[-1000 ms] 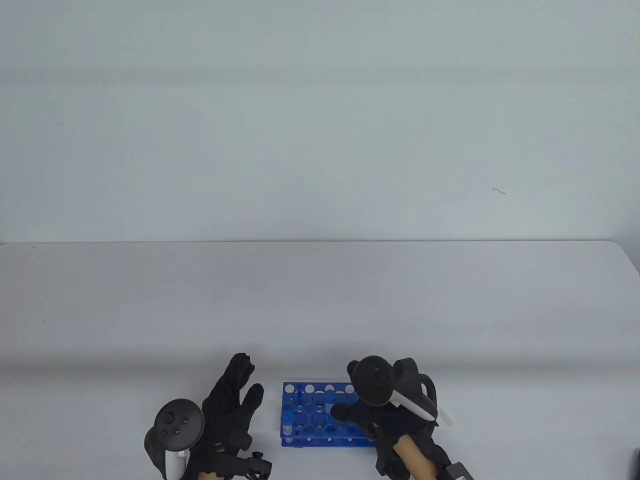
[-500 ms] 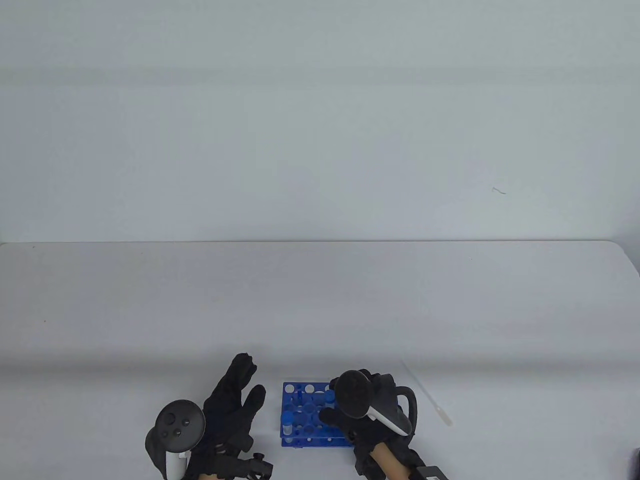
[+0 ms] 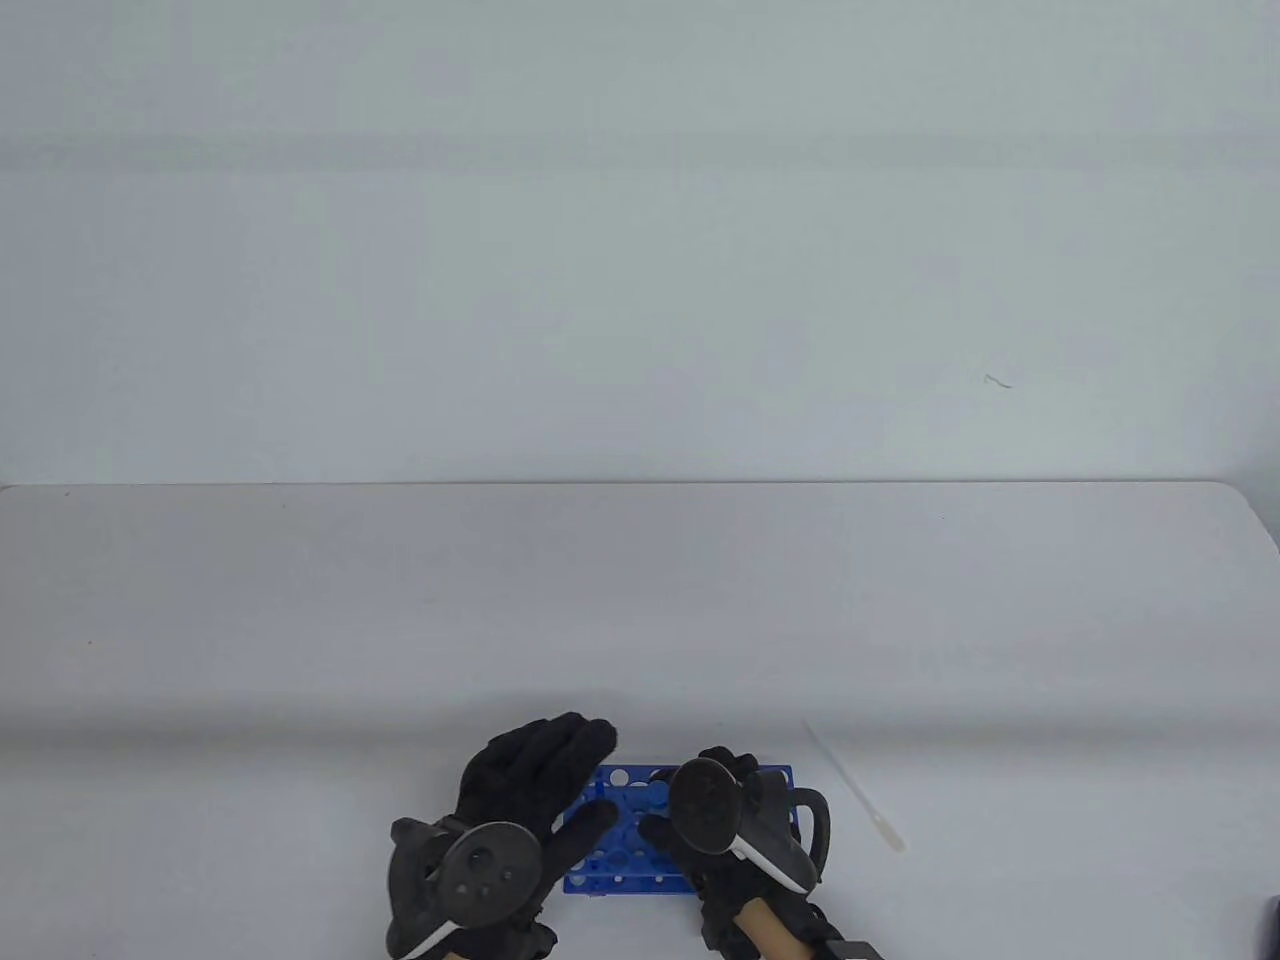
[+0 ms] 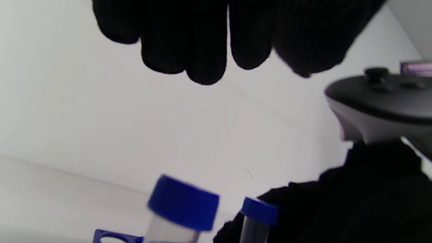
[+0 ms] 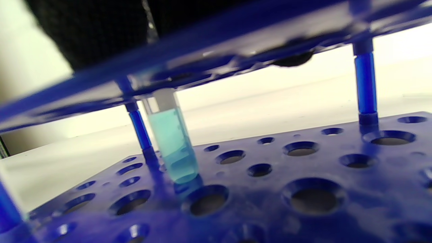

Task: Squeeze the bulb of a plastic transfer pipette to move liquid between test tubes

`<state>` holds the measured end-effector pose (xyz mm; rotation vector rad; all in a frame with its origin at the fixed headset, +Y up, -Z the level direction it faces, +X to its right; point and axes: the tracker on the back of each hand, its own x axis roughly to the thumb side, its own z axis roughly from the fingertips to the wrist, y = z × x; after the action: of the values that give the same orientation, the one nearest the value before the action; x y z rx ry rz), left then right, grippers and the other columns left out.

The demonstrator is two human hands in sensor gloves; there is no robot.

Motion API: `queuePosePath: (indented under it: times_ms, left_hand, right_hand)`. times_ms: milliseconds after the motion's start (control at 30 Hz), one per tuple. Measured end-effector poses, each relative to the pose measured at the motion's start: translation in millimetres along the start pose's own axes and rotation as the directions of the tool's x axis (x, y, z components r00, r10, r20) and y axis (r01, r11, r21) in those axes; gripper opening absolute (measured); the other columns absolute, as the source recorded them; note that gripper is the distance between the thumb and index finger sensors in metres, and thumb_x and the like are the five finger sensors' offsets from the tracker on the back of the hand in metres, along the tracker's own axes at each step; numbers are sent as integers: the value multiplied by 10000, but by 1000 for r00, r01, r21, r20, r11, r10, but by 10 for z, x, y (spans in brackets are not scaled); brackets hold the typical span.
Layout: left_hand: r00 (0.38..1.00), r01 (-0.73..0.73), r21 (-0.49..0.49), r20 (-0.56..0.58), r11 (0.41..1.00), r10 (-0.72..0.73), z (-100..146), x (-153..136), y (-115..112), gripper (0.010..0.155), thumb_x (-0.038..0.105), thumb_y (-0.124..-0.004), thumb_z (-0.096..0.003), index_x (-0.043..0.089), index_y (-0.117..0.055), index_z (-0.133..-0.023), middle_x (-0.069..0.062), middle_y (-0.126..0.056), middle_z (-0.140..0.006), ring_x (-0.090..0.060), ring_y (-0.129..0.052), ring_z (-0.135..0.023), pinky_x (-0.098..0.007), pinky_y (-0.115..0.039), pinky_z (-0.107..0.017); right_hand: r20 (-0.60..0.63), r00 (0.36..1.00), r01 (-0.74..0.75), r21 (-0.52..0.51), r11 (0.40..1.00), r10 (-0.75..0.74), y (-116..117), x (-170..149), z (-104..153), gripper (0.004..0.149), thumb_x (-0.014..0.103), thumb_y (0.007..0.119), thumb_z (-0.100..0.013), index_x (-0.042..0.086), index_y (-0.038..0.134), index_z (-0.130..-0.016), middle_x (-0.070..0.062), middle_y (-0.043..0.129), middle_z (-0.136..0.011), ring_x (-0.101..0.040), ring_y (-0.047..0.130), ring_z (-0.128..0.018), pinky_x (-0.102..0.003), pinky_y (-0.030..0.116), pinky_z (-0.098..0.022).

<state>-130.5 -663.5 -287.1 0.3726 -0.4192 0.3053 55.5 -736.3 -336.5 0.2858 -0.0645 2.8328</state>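
Note:
A blue test tube rack (image 3: 622, 858) stands near the table's front edge. My left hand (image 3: 545, 770) reaches over its left part with the fingers stretched out; in the left wrist view the fingertips (image 4: 202, 67) hang above two blue-capped tubes (image 4: 184, 202) without touching them. My right hand (image 3: 725, 775) lies on the rack's right part, its thumb (image 3: 655, 830) pointing left. The right wrist view looks between the rack's plates (image 5: 303, 175) at a tube of blue-green liquid (image 5: 172, 145). The clear plastic pipette (image 3: 855, 790) lies on the table right of the rack, in no hand.
The white table (image 3: 640, 600) stretches far behind the rack to a pale wall. A dark object (image 3: 1272, 920) shows at the bottom right edge.
My right hand left the pipette lying on the table and moved left onto the rack. My left hand moved right from beside the rack to over its left part.

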Motion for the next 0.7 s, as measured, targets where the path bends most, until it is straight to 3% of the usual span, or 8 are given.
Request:
queuePosePath:
  times_ms: [67,167,233,367,700]
  left_hand:
    - [990,136,-88,34,987,-133,-126,190,-36,649,581,-739,-420,448,-656,-1051,103,-790,-1092,-209,-706,-982,-453,-570,-802]
    - [920,391,-237,95,889,-380,-322,410,-188,665,600,-748,-402,453,-657,-1045,146,-815,-1071,-190,-717,-946,-443,-585,-773]
    - [890,456,-286,126,843,-439,-398,480,-292,665,602,-757,-394,457,-665,-1036,160,-834,-1055,-185,-735,-916,-442,-603,-741]
    - [892,452,-334,135,828,-432,-504,511,-475,631,580,-780,-394,457,-696,-1008,175,-883,-1001,-174,-766,-879,-444,-620,-712]
    - [934,357,-317,103,879,-343,-551,399,-512,550,564,-810,-378,384,-833,-898,152,-1010,-805,-141,-849,-760,-440,-668,-658]
  right_hand:
    - [0,1000,-4,-7,1000,4,-5,4,11,492,481,881,-307,281,845,-755,-12,799,-637,-291,816,-575,-496,674,-483]
    - [5,1000,-15,-26,1000,15,-2,5,26,493,485,882,-303,282,848,-751,-1,807,-629,-284,823,-573,-490,683,-483]
    - [6,1000,-11,-25,1000,11,-2,2,26,491,485,884,-302,283,850,-748,-1,807,-630,-284,823,-573,-489,682,-483]
    - [5,1000,-3,-26,1000,3,-4,-11,27,492,490,883,-300,286,850,-747,3,810,-632,-278,825,-575,-483,686,-482]
    - [-4,1000,-3,-33,999,2,-10,-17,34,484,500,881,-299,299,853,-739,17,813,-626,-266,829,-573,-471,690,-482]
